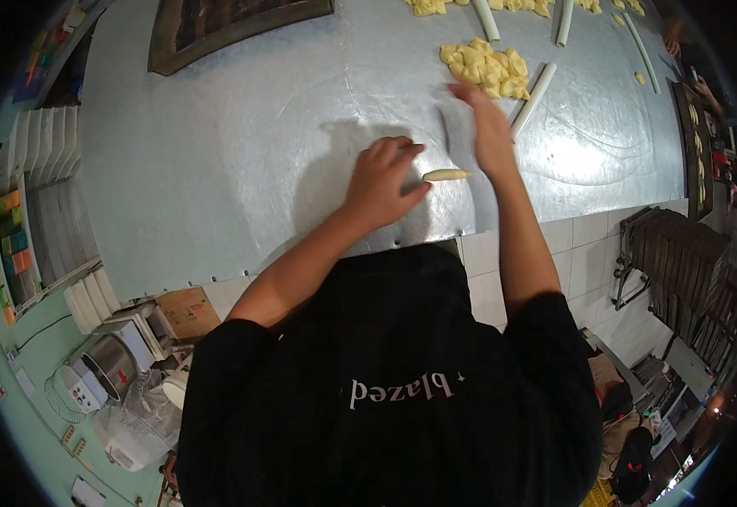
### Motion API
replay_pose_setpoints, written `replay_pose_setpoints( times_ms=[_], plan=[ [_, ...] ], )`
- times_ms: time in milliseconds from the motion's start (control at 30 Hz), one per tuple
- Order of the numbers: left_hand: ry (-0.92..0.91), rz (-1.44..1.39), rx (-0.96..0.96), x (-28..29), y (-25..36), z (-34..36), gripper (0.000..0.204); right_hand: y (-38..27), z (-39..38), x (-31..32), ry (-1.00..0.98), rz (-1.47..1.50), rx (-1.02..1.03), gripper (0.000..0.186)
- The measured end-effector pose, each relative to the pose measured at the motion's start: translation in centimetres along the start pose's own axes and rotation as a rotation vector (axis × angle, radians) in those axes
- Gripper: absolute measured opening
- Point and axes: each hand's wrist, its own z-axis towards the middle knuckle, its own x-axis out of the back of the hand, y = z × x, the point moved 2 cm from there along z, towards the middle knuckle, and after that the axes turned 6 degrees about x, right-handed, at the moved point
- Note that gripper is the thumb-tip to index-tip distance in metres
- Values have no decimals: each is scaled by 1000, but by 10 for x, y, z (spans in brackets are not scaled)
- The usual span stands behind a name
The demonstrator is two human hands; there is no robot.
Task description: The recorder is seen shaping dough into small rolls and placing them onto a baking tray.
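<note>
A small rolled piece of dough (pixel 448 175), pale yellow and tapered, lies on the metal table (pixel 242 152) in front of me. At its left end is my left hand (pixel 383 180), open with its fingers apart and the thumb tip close to the dough. My right hand (pixel 490 131) reaches past the piece toward a pile of yellow dough pieces (pixel 486 69); its fingers are stretched out, slightly smeared by motion, and nothing shows in them. A pale rolling pin (pixel 534 100) lies just right of that hand, beside the pile.
A dark tray (pixel 242 29) stands at the far left. More dough and rolling pins (pixel 565 23) lie along the far edge, where another person's hands (pixel 704 91) show at right. A tray of shaped dough (pixel 696 152) sits at the table's right end.
</note>
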Motion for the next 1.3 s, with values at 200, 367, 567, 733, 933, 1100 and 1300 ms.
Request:
replay_pose_setpoints(
  times_ms=[200,367,567,733,933,1100,1300],
  plan=[
    [-247,154,-52,-33,16,24,16,52,-73,56,668,-856,41,42],
    [300,-230,197,56,-11,94,26,55,-86,46,543,-1110,-82,40],
    [1105,150,46,207,-65,218,26,52,-79,38,532,-1043,-41,38],
    [333,265,696,153,-182,250,41,53,-84,43,558,-1069,-46,37],
    [191,272,653,137,-229,297,40,47,-83,43,536,-1056,-115,39],
    [214,115,619,144,-240,283,40,42,-59,41,593,-984,-156,46],
    [200,322,395,134,-138,218,37,51,-44,50,527,-951,-200,29]
  ],
)
